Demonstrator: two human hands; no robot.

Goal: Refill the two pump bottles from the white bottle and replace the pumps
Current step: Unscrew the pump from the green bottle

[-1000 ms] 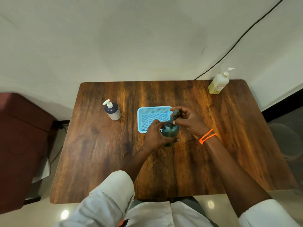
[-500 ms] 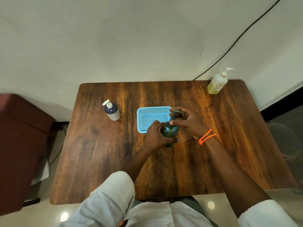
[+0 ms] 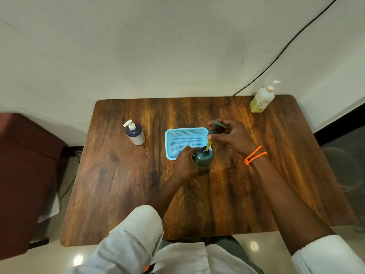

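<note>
I look down at a brown wooden desk (image 3: 118, 184) that stands against a pale wall. My left hand (image 3: 186, 164) is wrapped around a dark green bottle (image 3: 203, 158) that stands upright near the middle of the desk. My right hand (image 3: 230, 138) is closed around the dark green pump (image 3: 215, 128), with my fingers pinching its collar. The pump is lifted above the bottle. Its tube (image 3: 208, 144) looks yellow and slants down into the bottle's open neck, so the pump is off the neck but its tube is partly inside.

A light blue basket (image 3: 186, 133) with little holes sits just behind the green bottle, and the bottle covers the basket's near right corner. I cannot tell if they touch.

To the left, well apart from my hands, stands a dark blue bottle (image 3: 135, 133) with a white base and a white pump on top. At the far right corner of the desk stands a pale bottle of yellowish stuff (image 3: 261, 99), also with a white pump on it.

An orange cord band (image 3: 254, 155) goes around my right wrist. My white sleeves (image 3: 128, 244) show at the bottom. A black cable (image 3: 286, 46) runs down the wall to the back edge of the desk. A dark red thing (image 3: 25, 175) stands on the floor to the left.
</note>
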